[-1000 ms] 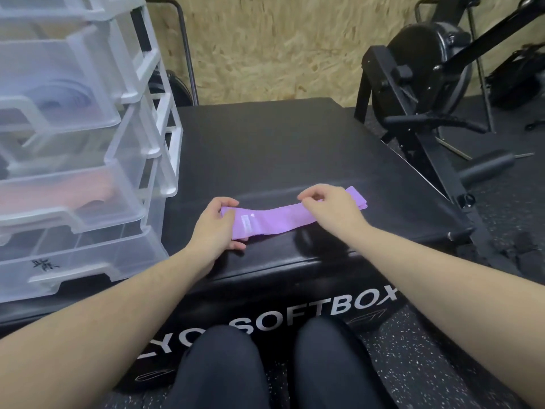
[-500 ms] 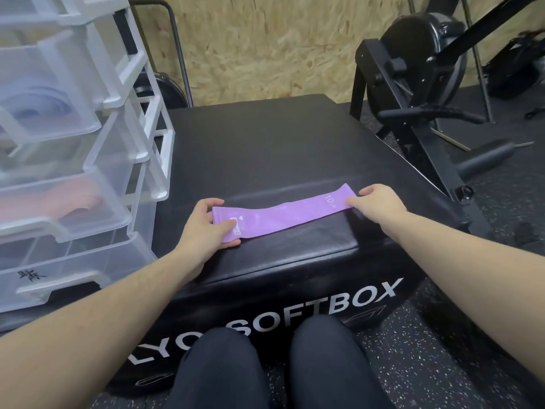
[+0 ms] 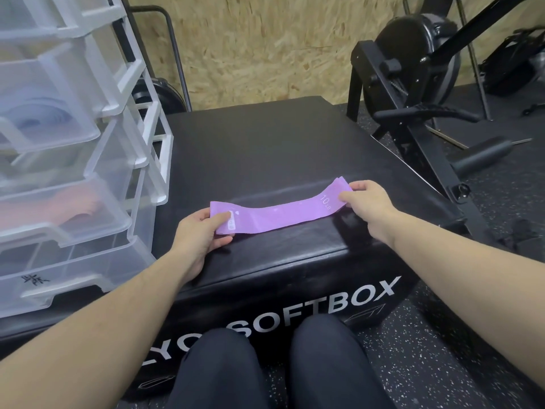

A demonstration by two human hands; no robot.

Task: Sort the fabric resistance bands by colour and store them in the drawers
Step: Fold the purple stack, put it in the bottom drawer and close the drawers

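Purple resistance band [image 3: 280,212] lies stretched flat along the near edge of the black soft box [image 3: 265,149]'s top, its long axis running side to side in front of the person, the right end raised a little off the surface; white print reading "10 LB" shows near that right end and a small white label near the left one; the left hand [image 3: 197,234] pinches the band's left end, thumb on top over the label and fingers curled beneath; the right hand [image 3: 365,202] pinches the right end between thumb and fingertips, so each hand has hold of one end and neither is free; the band spans the whole gap between them, sagging slightly in the middle. Left of the soft box stands the clear plastic drawer unit [image 3: 73,172], its drawers pulled partly out; an upper drawer [image 3: 44,125] holds something pale purple or lilac, the drawer below it [image 3: 67,211] something orange-pink, and the lowest drawer [image 3: 59,276] looks to hold nothing that can be made out. Judged from this, the band belongs in the upper drawer; the left hand is the nearer to the unit, so the carry would go leftward and upward from the soft box, probably after folding the band shorter along its length.
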